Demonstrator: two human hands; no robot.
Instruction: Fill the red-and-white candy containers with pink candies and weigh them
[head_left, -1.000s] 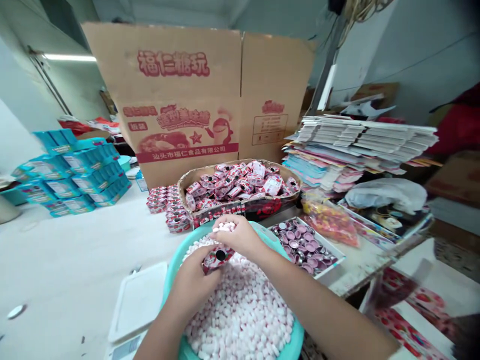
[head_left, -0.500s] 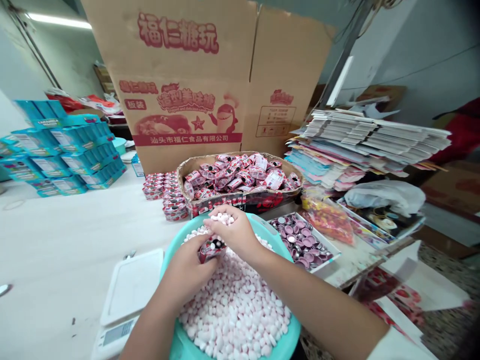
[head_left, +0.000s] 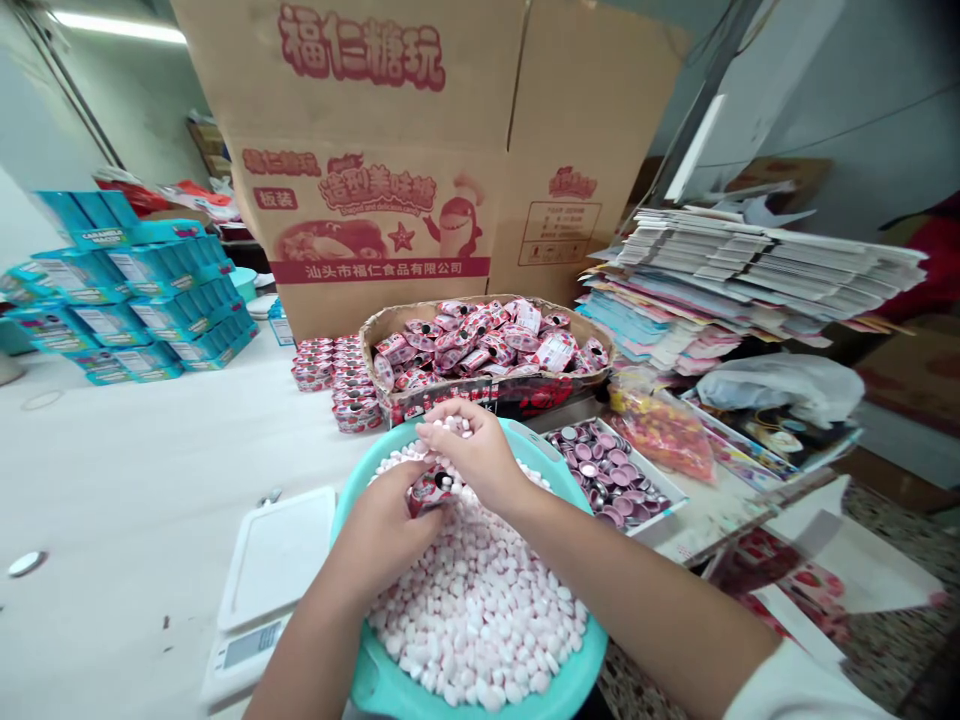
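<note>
Left hand point(head_left: 391, 520) is clamped around a small pack point(head_left: 427, 490) just above the bowl point(head_left: 566, 468), right hand point(head_left: 480, 458) curled over some candies point(head_left: 459, 426) beside its hole point(head_left: 442, 481). Pack looks light and thin-walled, maybe glossy enough to slip, so I'd grip the sides, off the hole, no hard squeezing. Candies look hard and slick. Can't read anything on the pack. Big carton point(head_left: 420, 122) behind says 福仁糖玩, 造型美味糖, 板装, plus 汕头市福仁食品有限公司 on the band point(head_left: 384, 270). Teal boxes point(head_left: 124, 282) at the counter's point(head_left: 112, 470) left say CARAMELO; next word's fuzzy.
</note>
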